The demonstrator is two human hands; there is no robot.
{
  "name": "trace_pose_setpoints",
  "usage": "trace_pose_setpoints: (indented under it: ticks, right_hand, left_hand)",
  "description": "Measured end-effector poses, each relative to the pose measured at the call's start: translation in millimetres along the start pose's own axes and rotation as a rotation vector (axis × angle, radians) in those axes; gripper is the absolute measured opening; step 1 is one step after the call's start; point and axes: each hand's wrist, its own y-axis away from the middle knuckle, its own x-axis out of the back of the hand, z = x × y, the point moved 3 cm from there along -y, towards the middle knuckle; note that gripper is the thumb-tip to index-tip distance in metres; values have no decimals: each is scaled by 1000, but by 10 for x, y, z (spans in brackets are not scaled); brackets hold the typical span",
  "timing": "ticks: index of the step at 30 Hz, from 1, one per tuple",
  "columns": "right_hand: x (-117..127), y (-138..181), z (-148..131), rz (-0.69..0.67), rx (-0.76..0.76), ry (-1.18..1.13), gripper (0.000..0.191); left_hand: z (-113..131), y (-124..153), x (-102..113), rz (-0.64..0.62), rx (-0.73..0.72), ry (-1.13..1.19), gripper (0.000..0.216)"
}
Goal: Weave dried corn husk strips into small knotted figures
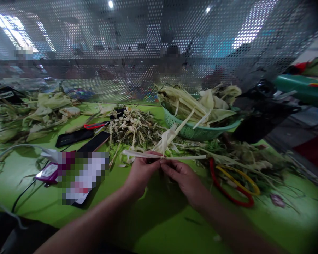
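My left hand point(141, 173) and my right hand point(180, 176) meet over the green table point(159, 225), both pinched on pale corn husk strips point(164, 150). One strip lies flat across my fingertips, running left and right. More strips rise from the pinch, folded into a knot, and point back toward the basket. Both forearms reach in from the lower edge.
A teal basket point(198, 132) of corn husks stands behind my hands. A heap of husk scraps point(134, 128) lies at centre, more husks point(42, 109) at far left. Red and yellow loops point(235, 187) lie to the right, phones point(76, 137) and cables to the left. A perforated screen point(148, 53) closes the back.
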Motion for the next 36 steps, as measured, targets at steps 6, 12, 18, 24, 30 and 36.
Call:
trace_pose_setpoints:
  ticks: [6, 12, 18, 24, 30, 36]
  right_hand:
    - [75, -35, -33, 54, 70, 241, 26]
    - [31, -10, -22, 25, -17, 129, 29]
    - [-39, -12, 9, -82, -35, -5, 29]
    - [2, 27, -58, 7, 204, 645, 11]
    - [-77, 89, -75, 13, 510, 1347, 24]
    - [-49, 176, -217, -1, 630, 1535, 12]
  left_hand:
    - [-74, -6, 23, -46, 142, 125, 26]
    - [-76, -17, 36, -56, 136, 151, 27]
    - [-61, -9, 31, -7, 97, 50, 27]
    - [-25, -35, 73, -37, 125, 127, 24]
    - [24, -25, 58, 12, 216, 273, 24]
    - [26, -30, 94, 43, 202, 251, 19]
